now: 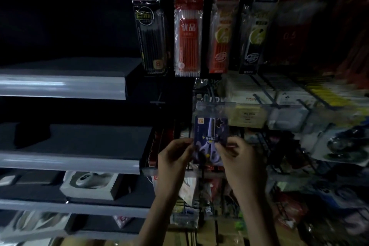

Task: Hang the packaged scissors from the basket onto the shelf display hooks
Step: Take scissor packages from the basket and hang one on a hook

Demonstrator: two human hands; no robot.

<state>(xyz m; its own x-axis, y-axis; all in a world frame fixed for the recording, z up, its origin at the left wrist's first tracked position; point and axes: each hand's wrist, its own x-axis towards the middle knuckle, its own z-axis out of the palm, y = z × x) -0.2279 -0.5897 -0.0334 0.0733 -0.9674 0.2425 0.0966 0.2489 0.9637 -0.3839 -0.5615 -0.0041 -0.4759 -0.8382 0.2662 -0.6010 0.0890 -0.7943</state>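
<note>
I hold one packaged pair of scissors (210, 136) upright in front of the shelf: a dark blue card in a clear sleeve, with pale handles at the bottom. My left hand (175, 156) pinches its lower left edge and my right hand (237, 158) pinches its lower right edge. The clear top flap of the pack sits level with a price rail and a row of dark wire display hooks (265, 98). Whether the flap is on a hook is hidden by blur. The basket is out of view.
Packs of pens and refills (187, 26) hang above. Grey shelves (63, 86) run along the left, one with a boxed white item (89, 181). Boxed and bagged stationery (249, 114) crowds the hooks to the right and below my hands.
</note>
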